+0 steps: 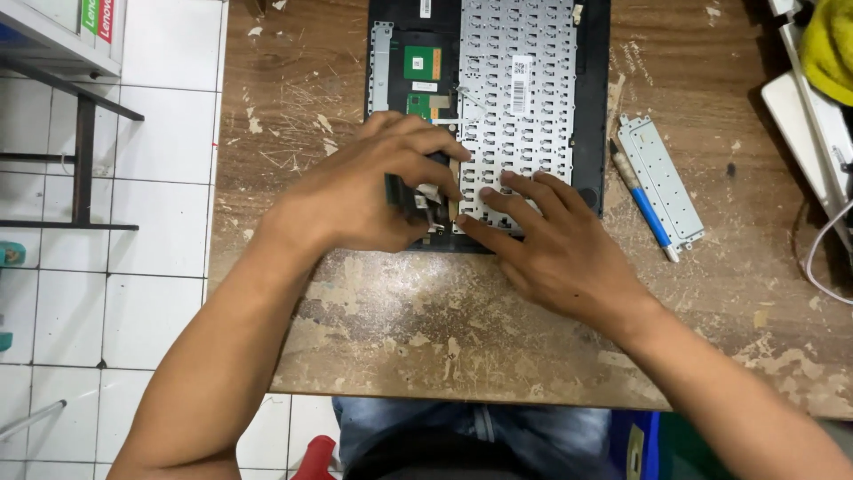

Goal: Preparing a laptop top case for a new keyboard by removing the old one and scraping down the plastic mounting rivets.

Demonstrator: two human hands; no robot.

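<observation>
A black laptop palmrest shell [592, 107] lies face down on a worn wooden table [444, 320], showing the silver perforated keyboard backplate [520, 98] and small green circuit boards [422, 64]. My left hand [369, 191] is curled at the shell's near edge, fingers pinching a small dark part [410, 201] with a white tag. My right hand [546, 244] rests beside it with fingers spread, fingertips pressing on the backplate's near edge.
A blue-and-white screwdriver [644, 204] and a silver metal bracket [662, 178] lie right of the shell. White devices, a cable [822, 244] and a yellow cloth [831, 44] sit at the far right. A metal shelf frame [84, 142] stands on the tiled floor at left.
</observation>
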